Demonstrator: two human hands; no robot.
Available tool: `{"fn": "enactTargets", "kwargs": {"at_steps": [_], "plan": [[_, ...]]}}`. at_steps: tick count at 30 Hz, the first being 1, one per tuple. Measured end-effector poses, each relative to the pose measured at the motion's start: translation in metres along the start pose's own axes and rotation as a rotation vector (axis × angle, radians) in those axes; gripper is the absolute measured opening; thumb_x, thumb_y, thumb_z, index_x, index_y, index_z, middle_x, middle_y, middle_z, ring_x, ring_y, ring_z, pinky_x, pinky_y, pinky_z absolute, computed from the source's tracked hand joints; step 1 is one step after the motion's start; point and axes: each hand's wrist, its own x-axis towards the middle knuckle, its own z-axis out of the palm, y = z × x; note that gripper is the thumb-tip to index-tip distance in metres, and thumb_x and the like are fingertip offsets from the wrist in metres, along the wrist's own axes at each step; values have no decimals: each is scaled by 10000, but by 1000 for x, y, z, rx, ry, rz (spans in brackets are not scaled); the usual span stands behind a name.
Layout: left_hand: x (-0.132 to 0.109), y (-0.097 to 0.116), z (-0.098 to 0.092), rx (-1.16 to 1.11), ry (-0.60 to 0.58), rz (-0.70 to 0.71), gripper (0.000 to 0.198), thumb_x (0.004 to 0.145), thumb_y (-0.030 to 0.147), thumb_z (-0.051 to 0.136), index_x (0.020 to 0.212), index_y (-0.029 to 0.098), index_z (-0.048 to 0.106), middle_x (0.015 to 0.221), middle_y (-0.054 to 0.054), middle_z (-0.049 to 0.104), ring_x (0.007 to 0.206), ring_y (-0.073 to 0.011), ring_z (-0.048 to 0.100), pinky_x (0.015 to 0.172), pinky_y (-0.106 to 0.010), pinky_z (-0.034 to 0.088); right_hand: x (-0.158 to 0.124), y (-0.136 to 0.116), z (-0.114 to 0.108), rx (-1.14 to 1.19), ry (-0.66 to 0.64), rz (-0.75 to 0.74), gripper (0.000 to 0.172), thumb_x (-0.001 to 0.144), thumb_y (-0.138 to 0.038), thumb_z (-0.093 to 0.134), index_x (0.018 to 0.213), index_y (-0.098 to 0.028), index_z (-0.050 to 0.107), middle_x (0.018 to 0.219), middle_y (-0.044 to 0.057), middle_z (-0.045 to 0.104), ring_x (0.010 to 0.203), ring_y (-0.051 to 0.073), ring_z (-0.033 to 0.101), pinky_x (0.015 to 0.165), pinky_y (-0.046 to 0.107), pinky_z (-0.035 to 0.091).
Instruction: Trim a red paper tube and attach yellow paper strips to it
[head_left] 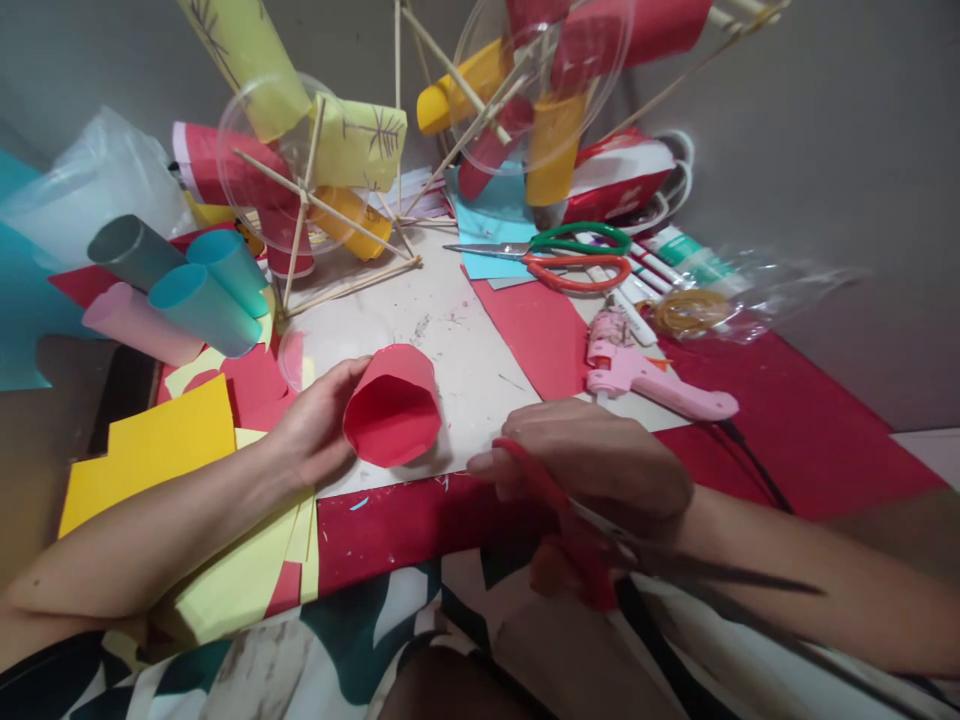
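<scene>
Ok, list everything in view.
Held tube: 1, red, left hand
Held scissors: 1, red, right hand
Other scissors: 1, green, orange, back
Glue gun: 1, pink, right
Markers: several, mostly white, right
Rubber bands: several, tan, right
Wheels: 2, multicoloured, back
Loose tubes: 4, grey, pink, teal, left
Mat: 1, white, centre
Table: 1, red, beneath
Sheets: several, yellow, red, blue, on table
Plastic bags: 2, clear, left, right
Packet: 1, red, white, back
Left hand: 1, bare, centre
Right hand: 1, bare, right

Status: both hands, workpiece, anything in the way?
Left hand gripping red paper tube, open end showing. Right hand holding red-handled metal scissors. Possible obstacle: pink plastic glue gun beyond right hand.
</scene>
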Motion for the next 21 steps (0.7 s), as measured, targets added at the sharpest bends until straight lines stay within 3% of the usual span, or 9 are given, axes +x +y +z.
{"fn": "enactTargets", "kwargs": {"at_steps": [2,7,21], "plan": [[-1,-2,3,-61,49,-26,156,887,220,589,779,131,659,703,-21,687,623,-120,638,615,-227,537,-1,1,1,-7,8,-26,404,936,-472,593,1199,-168,626,665,8,621,565,121,569,558,260,409],[-3,-10,0,-61,54,-117,188,920,219,545,844,119,685,761,-49,699,644,-115,633,647,-224,538,1,3,6,-84,25,-62,437,960,-468,565,1246,-141,614,673,26,639,566,135,569,542,270,407],[-1,-12,-16,132,-252,-214,470,947,503,492,1092,90,661,888,-132,722,745,-207,696,775,-363,573,8,0,-1,-136,55,-88,394,955,-490,548,1173,-168,616,646,0,610,543,121,523,526,242,410]]}}
